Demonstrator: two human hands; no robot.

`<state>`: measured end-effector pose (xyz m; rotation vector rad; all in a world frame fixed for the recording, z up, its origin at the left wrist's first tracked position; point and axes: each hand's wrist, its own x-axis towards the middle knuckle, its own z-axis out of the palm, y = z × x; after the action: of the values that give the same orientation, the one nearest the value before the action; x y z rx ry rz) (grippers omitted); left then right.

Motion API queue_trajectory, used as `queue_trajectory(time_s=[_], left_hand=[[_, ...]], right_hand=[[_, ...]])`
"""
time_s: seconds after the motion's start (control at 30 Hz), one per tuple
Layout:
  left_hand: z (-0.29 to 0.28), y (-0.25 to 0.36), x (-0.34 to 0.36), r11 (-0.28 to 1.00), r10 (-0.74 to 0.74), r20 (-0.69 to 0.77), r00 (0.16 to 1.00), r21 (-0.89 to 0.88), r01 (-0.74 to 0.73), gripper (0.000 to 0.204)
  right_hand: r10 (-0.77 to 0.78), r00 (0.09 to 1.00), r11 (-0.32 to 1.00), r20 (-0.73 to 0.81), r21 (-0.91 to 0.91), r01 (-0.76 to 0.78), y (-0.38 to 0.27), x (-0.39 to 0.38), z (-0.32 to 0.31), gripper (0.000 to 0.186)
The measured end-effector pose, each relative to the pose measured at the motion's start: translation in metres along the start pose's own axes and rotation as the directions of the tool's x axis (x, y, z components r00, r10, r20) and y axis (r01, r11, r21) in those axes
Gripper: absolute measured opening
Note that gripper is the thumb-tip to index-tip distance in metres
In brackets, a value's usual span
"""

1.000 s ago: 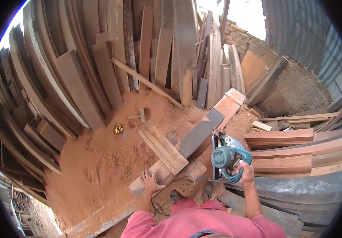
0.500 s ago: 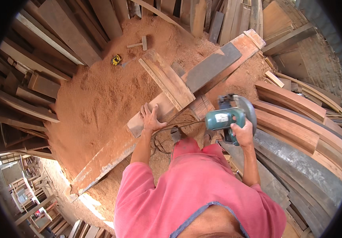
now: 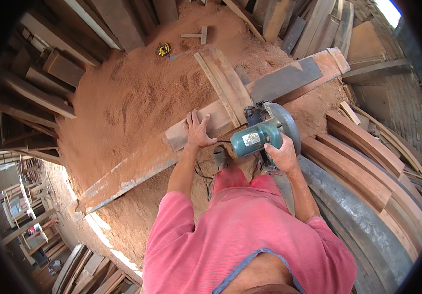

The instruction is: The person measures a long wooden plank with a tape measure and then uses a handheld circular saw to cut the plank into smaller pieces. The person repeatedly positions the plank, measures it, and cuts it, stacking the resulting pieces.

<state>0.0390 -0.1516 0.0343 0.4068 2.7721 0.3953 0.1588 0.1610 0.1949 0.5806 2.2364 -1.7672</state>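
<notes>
My left hand [image 3: 199,130] lies with fingers spread on the near left end of a wooden plank [image 3: 177,136], pressing it from above. My right hand [image 3: 281,153] is wrapped round the rear handle of a green circular saw [image 3: 251,140]. The saw's front is at the near end of a short board [image 3: 226,81] that lies crosswise over the plank, with a thin strip along its left edge. Whether the blade touches wood is hidden by the saw's body. A dark grey plank [image 3: 289,78] lies right of the crosswise board, on a long sawdust-covered beam [image 3: 127,171].
Reddish sawdust [image 3: 132,98] covers the ground. A yellow and black tape measure [image 3: 163,49] and small wood offcuts [image 3: 203,35] lie on it. Curved timbers [image 3: 353,171] are stacked at the right; boards [image 3: 64,68] lean at the left. A cord [image 3: 200,170] trails near my feet.
My right hand has brought the saw leftward, up to the near end of the crosswise board. My left hand stays on the plank. The whole view has shifted slightly.
</notes>
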Motion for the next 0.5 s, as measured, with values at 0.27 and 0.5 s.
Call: queue_trajectory(time_s=[0.27,0.5], left_hand=[[-0.007,0.002,-0.003,1.000,-0.001,0.004,1.000,-0.021,0.001,0.106],[-0.007,0.001,-0.001,1.000,-0.001,0.010,1.000,-0.013,0.001,0.107]], right_hand=[[-0.034,0.999,0.999,0.038,-0.040,0.035,0.005,0.023,0.020,0.028],[-0.133,0.989,0.966,0.057,-0.214,0.142,0.026,0.032,0.036,0.027]])
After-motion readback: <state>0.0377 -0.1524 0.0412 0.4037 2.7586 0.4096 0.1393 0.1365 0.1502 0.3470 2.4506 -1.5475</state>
